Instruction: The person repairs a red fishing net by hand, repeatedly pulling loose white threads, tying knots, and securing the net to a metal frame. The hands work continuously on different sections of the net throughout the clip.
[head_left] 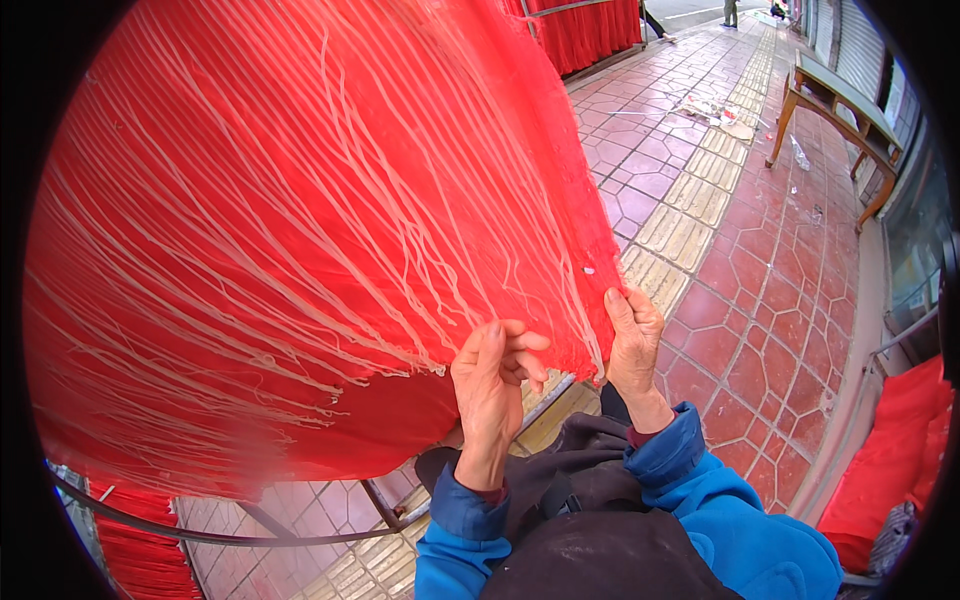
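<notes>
A large sheet of red cloth [300,230] fills the left and middle, with many thin pale cords [420,262] running down its face, some wavy and loose. My right hand [632,345] grips its right edge near the lower corner, thumb on the front and fingers partly hidden behind. In front of the lower edge is my left hand [490,390], its thumb raised and its fingers loosely bent and apart. No object shows between those fingers. Several cord ends gather at the lower corner between my hands.
A curved metal frame [300,541] stands below the cloth. Tiled pavement [740,370] with a yellow tactile strip [676,237] runs away. A wooden table [845,105] stands at the far right, more red cloth [890,450] at the near right. Litter [715,112] lies ahead; people stand far off.
</notes>
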